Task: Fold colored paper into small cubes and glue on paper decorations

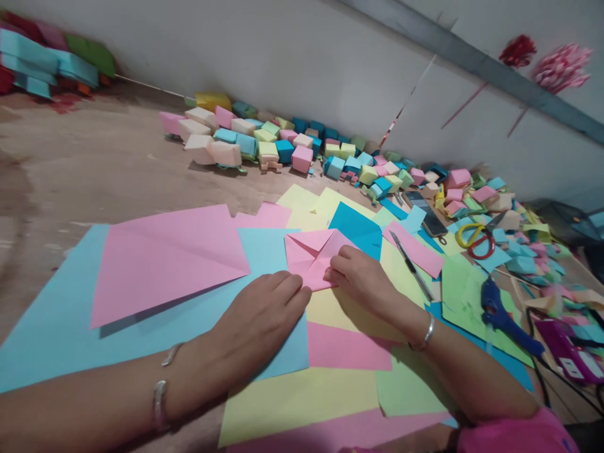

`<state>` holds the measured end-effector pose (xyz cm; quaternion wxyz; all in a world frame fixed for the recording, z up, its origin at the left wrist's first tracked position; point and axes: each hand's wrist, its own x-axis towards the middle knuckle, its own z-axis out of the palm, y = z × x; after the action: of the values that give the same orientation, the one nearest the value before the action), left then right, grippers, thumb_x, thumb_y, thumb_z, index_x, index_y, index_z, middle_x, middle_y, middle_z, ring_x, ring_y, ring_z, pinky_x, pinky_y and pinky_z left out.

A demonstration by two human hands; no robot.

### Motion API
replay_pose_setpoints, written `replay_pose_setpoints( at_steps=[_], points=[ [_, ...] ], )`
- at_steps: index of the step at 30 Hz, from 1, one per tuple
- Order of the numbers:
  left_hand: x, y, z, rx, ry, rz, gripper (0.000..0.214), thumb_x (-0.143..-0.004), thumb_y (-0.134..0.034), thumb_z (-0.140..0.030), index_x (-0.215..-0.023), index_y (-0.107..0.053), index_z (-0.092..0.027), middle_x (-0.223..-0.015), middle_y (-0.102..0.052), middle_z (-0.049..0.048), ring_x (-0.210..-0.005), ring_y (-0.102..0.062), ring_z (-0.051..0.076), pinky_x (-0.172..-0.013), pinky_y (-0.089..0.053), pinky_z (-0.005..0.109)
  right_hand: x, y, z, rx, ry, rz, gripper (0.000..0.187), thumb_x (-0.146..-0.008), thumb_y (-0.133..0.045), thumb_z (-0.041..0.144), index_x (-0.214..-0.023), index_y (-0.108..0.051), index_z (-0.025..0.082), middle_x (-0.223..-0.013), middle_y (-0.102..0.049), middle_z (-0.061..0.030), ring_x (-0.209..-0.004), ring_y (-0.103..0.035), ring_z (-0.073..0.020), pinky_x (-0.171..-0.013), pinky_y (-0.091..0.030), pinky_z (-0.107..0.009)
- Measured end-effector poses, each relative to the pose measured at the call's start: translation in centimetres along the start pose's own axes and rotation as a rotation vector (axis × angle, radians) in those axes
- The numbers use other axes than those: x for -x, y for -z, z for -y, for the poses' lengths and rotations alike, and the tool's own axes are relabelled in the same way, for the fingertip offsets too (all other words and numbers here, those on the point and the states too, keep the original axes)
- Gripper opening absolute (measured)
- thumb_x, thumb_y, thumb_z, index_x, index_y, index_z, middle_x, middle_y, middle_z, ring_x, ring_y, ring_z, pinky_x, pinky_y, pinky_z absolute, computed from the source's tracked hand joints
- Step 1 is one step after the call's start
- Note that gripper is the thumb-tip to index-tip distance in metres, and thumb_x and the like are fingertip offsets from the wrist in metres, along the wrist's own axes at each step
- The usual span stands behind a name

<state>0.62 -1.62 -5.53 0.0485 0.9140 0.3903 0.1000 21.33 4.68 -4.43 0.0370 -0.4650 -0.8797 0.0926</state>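
Note:
A small folded pink paper (pixel 309 248) lies on the coloured sheets in front of me, its creased flaps meeting near the middle. My left hand (pixel 264 318) is closed, with thumb and fingertips pinching the paper's lower left corner. On the right part of the same paper, my right hand (pixel 363 277) has curled fingers pressed against it; the edge beneath them is hidden. A large pink sheet (pixel 170 258) rests to the left on a light blue sheet (pixel 51 314).
Several small paper cubes (pixel 302 157) line the wall at the back. To the right are a craft knife (pixel 411 267), scissors (pixel 481 241), a phone (pixel 425 214), a blue glue gun (pixel 503 314) and a green sheet (pixel 465 302). Paper flowers (pixel 564 68) stand upper right.

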Motion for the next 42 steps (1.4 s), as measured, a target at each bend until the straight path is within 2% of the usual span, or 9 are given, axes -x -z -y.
replay_pose_setpoints(
  at_steps=[7, 10, 14, 21, 28, 32, 35, 38, 42],
  points=[
    [-0.7, 0.4, 0.1, -0.054, -0.022, 0.025, 0.009, -0.090, -0.053, -0.015, -0.091, -0.062, -0.012, -0.085, -0.060, 0.0067, -0.079, -0.054, 0.022, -0.065, -0.044, 0.036, 0.0, 0.3, 0.2, 0.028, -0.039, 0.011, 0.027, -0.092, -0.052, 0.023, -0.066, -0.047, 0.018, -0.071, -0.050, -0.0013, -0.071, -0.046, -0.0141, -0.057, -0.024, -0.027],
    [-0.7, 0.1, 0.3, -0.074, -0.065, -0.010, 0.009, -0.090, -0.055, -0.016, -0.092, -0.064, -0.012, -0.095, -0.064, 0.0083, -0.082, -0.054, 0.022, -0.065, -0.042, 0.035, -0.2, 0.3, -0.2, -0.047, -0.112, 0.001, 0.024, -0.087, -0.061, 0.025, -0.069, -0.046, 0.019, -0.072, -0.050, 0.0010, -0.067, -0.045, -0.0126, -0.055, -0.025, -0.026],
    [-0.6, -0.1, 0.5, -0.101, -0.103, -0.024, 0.010, -0.089, -0.059, -0.017, -0.094, -0.067, -0.014, -0.107, -0.066, 0.0091, -0.087, -0.055, 0.022, -0.067, -0.042, 0.035, -0.5, -0.1, -0.9, -0.158, -0.113, 0.009, 0.028, -0.082, -0.068, 0.026, -0.068, -0.045, 0.019, -0.071, -0.051, 0.0032, -0.065, -0.046, -0.0109, -0.055, -0.025, -0.024],
    [-0.8, 0.2, 0.2, -0.152, -0.114, -0.002, 0.020, -0.088, -0.060, -0.019, -0.106, -0.067, -0.012, -0.111, -0.067, 0.0101, -0.086, -0.056, 0.024, -0.064, -0.042, 0.036, -0.4, -0.4, -0.4, -0.043, -0.059, -0.029, 0.038, -0.078, -0.071, 0.049, -0.071, -0.049, 0.019, -0.076, -0.052, 0.0001, -0.069, -0.046, -0.0132, -0.054, -0.023, -0.026],
    [-0.6, 0.0, 0.6, -0.121, -0.118, -0.032, 0.013, -0.088, -0.060, -0.019, -0.097, -0.067, -0.013, -0.113, -0.066, 0.0098, -0.088, -0.054, 0.024, -0.066, -0.039, 0.036, -0.2, 1.8, -2.1, 0.053, -0.162, 0.093, 0.037, -0.070, -0.079, 0.043, -0.069, -0.050, 0.019, -0.075, -0.051, 0.0007, -0.065, -0.043, -0.0130, -0.051, -0.021, -0.025],
    [-1.3, 0.6, 0.4, -0.072, -0.072, 0.035, 0.016, -0.091, -0.057, -0.028, -0.092, -0.064, -0.015, -0.096, -0.066, 0.0069, -0.081, -0.053, 0.022, -0.065, -0.036, 0.035, 0.0, 2.6, -2.6, 0.011, -0.122, 0.150, 0.031, -0.074, -0.076, 0.037, -0.068, -0.051, 0.019, -0.073, -0.052, 0.0012, -0.064, -0.043, -0.0124, -0.053, -0.023, -0.025],
    [-2.0, 0.8, 0.1, -0.080, -0.055, 0.064, 0.023, -0.091, -0.056, -0.037, -0.103, -0.062, -0.017, -0.092, -0.063, 0.0048, -0.077, -0.051, 0.021, -0.062, -0.033, 0.034, 0.0, 2.6, -2.5, -0.019, -0.094, 0.175, 0.029, -0.076, -0.074, 0.036, -0.068, -0.052, 0.019, -0.075, -0.054, 0.0006, -0.067, -0.045, -0.0127, -0.055, -0.024, -0.024],
    [-2.1, 0.8, 0.0, -0.126, -0.073, 0.070, 0.030, -0.090, -0.059, -0.037, -0.112, -0.061, -0.017, -0.092, -0.063, 0.0048, -0.079, -0.052, 0.022, -0.061, -0.033, 0.034, 0.0, 2.4, -2.6, -0.020, -0.103, 0.191, 0.029, -0.078, -0.072, 0.038, -0.068, -0.052, 0.020, -0.074, -0.055, 0.0006, -0.068, -0.046, -0.0128, -0.054, -0.024, -0.024],
    [-1.1, 0.3, 0.5, -0.170, -0.158, 0.037, 0.017, -0.089, -0.061, -0.030, -0.093, -0.070, -0.017, -0.100, -0.065, 0.0082, -0.084, -0.054, 0.023, -0.065, -0.038, 0.035, -0.2, 2.3, -2.9, -0.040, -0.098, 0.204, 0.028, -0.077, -0.073, 0.038, -0.068, -0.054, 0.019, -0.075, -0.056, 0.0008, -0.065, -0.045, -0.0118, -0.053, -0.023, -0.024]
  ],
)
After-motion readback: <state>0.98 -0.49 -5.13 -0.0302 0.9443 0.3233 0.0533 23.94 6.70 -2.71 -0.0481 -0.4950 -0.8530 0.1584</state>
